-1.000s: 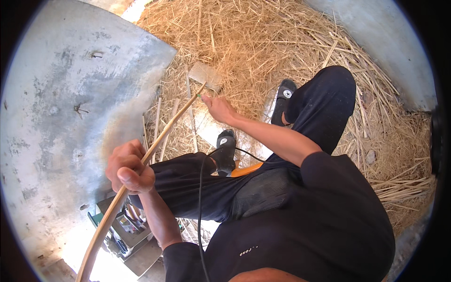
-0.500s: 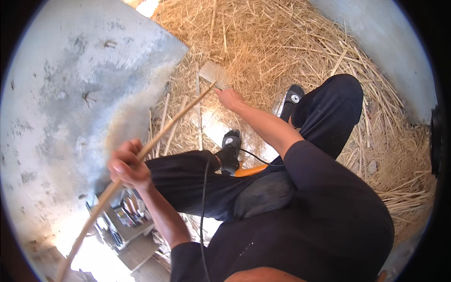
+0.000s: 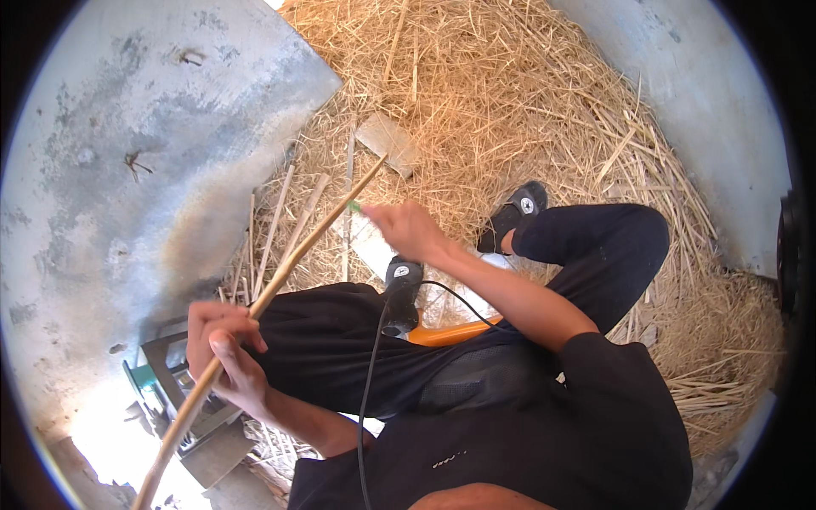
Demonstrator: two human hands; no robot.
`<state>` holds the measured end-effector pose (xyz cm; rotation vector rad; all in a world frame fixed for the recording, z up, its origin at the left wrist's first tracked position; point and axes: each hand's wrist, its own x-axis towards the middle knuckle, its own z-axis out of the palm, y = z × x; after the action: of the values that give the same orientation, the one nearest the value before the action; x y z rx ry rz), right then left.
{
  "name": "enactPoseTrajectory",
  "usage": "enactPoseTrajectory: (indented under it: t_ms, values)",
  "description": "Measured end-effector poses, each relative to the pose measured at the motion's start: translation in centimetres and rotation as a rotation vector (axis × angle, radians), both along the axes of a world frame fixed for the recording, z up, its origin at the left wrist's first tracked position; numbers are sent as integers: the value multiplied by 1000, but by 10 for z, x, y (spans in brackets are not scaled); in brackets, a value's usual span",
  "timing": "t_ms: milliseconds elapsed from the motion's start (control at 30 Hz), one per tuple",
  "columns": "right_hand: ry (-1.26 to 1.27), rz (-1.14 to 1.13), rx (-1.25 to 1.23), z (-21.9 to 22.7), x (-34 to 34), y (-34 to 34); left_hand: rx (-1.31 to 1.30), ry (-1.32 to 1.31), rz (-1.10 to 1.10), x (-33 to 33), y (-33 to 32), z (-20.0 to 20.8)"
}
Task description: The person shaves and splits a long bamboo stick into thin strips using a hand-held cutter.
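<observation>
A long, thin tan wooden pole (image 3: 299, 248) slants from the lower left up to its narrow tip near the middle of the view. My left hand (image 3: 228, 350) is closed around its lower part, with the thumb lying along the wood. Close to the upper end is my right hand (image 3: 406, 228), its fingers drawn together and a little blurred. A small green thing (image 3: 354, 206) shows at those fingertips, against or just beside the pole; its kind is too small to make out.
Straw-like shavings (image 3: 476, 93) cover the ground ahead and to the right. A flat slab (image 3: 387, 143) lies near the pole's tip. Grey walls (image 3: 102, 110) rise on both sides. An orange seat part (image 3: 455, 333) shows between my legs, and a dark cable (image 3: 368, 399) crosses my lap.
My right hand has come back from the pole's tip toward me, and the green thing now shows at its fingers. My left hand sits lower in view, still on the pole.
</observation>
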<state>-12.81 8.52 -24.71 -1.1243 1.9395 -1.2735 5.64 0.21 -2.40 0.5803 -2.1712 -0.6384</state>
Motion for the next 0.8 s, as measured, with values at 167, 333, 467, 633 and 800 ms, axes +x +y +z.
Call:
enactPoseTrajectory:
  t_ms: [167, 333, 467, 633, 800]
  values:
    - [48, -142, 27, 12, 6, 3, -29, 47, 143, -2, 16, -6]
    - [10, -39, 67, -4, 3, -4, -6, 21, 125, 1, 11, -6]
    - [-152, -46, 341, -8, -5, -16, -3, 7, 157, 4, 9, -5]
    - [73, -120, 190, -18, -15, -13, 26, -27, 91, 4, 8, -4]
    - [-79, -94, 128, -39, -3, -22, 69, 0, 187, 3, 6, -5]
